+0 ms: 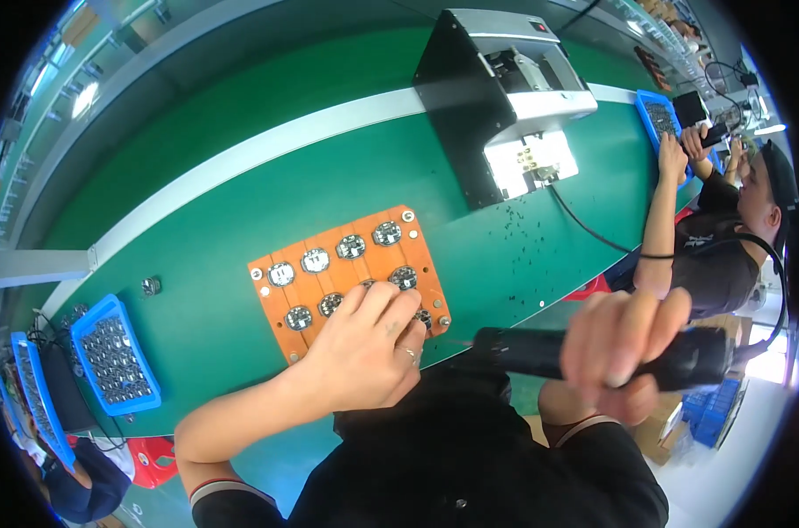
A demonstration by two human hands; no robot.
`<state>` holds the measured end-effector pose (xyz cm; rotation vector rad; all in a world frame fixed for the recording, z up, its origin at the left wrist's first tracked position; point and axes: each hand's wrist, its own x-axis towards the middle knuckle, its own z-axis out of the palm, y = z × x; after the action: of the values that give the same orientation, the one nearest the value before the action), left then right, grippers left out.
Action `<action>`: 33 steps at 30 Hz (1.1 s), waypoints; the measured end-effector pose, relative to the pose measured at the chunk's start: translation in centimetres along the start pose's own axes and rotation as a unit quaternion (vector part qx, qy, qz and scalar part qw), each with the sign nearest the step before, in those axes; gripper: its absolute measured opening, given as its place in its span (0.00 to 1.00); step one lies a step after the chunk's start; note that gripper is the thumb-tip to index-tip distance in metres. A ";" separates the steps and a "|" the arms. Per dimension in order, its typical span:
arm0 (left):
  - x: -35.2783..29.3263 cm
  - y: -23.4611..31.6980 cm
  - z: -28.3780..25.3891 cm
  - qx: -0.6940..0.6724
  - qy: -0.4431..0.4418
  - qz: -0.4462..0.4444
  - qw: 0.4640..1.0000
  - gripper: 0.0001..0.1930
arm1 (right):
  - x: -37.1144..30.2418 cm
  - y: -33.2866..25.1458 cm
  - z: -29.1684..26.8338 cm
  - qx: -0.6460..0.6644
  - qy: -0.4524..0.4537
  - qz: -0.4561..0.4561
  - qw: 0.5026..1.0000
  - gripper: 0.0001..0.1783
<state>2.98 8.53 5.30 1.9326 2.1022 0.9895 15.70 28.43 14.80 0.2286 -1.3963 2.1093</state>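
An orange fixture block [285, 249] lies on the green bench in front of me, carrying several small round electronic parts [351, 246] in rows of recesses. My left hand [368, 348] rests over its near right side. Its fingers are bent and closed down around one of the recesses, and they cover whatever lies under them. Off to the right, my right hand [619, 348] is wrapped round a black electric screwdriver [527, 352], which lies nearly level with its thin bit pointing left toward the fixture. The hand is slightly blurred.
A black and silver screw feeder [470, 114] with a lit front stands beyond the fixture; dark loose screws [518, 224] are scattered nearby. Blue trays of round parts [157, 396] sit at left. One loose part [151, 286] lies alone. A co-worker [725, 238] works at right, near a cable [593, 233].
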 end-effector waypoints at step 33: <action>0.4 -4.4 -2.9 0.101 0.030 -0.155 0.982 0.15 | 10.2 -3.1 -11.0 -0.261 0.004 -0.154 0.953 0.10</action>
<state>-2.30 7.95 5.37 1.5962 2.5230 0.8068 11.09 42.90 17.05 0.2048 -1.7304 1.4321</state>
